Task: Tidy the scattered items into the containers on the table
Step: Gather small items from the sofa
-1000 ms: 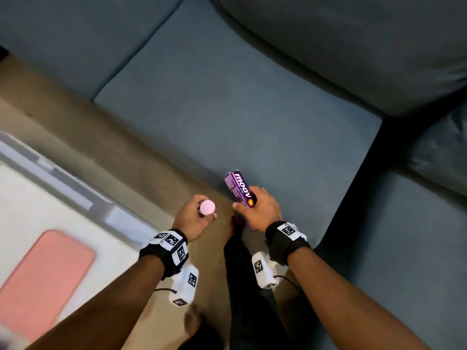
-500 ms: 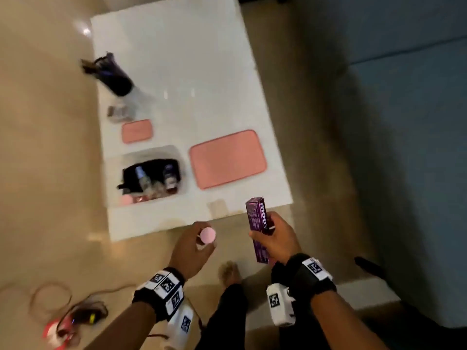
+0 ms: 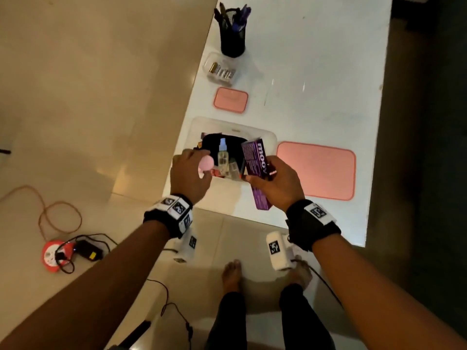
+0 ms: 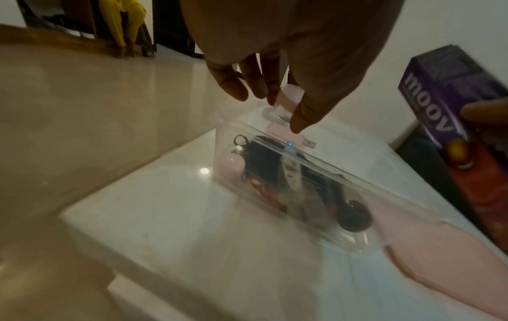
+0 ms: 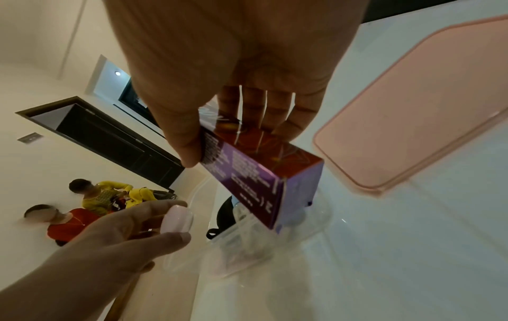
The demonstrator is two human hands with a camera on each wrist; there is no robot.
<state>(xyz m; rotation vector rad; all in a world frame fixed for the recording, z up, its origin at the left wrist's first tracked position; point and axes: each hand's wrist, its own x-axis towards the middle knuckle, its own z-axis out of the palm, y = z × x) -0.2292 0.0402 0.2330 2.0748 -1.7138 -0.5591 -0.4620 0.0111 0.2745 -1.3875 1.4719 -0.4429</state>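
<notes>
Purple box (image 3: pixel 255 162), in our right hand (image 3: pixel 274 184) fingers, and pink cap (image 3: pixel 206 163), pinched by our left hand (image 3: pixel 189 176), now arrive over the clear container (image 3: pixel 267 137), formerly short of the tabletop (image 3: pixel 316 72); drop-in pending.

On the tiled floor (image 3: pixel 88 72) to your left you have a red extension reel (image 3: pixel 51 255) with a black adapter (image 3: pixel 88 251) plugged in, and an orange cable (image 3: pixel 50 213) looping beside it.
</notes>
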